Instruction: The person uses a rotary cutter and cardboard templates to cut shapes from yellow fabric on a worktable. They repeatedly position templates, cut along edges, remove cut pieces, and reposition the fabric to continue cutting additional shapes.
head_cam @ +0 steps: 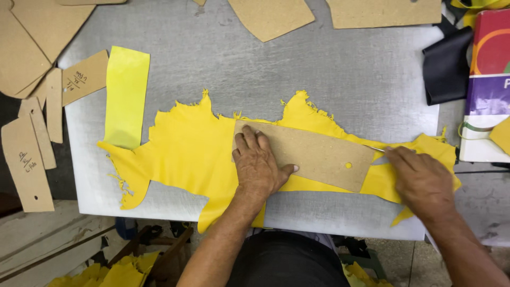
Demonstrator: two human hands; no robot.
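A ragged-edged piece of yellow leather (186, 154) lies spread across a grey cutting board (255, 69). On it rests a long brown cardboard template (324, 157) with a small hole near its right end. My left hand (257, 167) presses flat on the template's left part, fingers spread. My right hand (422, 180) sits at the template's right end, gripping a thin metal blade (378, 149) whose tip meets the template's upper right corner.
A cut yellow strip (126, 95) lies at the board's left. Several cardboard templates (32, 106) are scattered at the left and along the top edge. Black leather (446, 66) and a colourful box (489, 85) sit at the right. Yellow scraps (114, 273) lie on the floor below.
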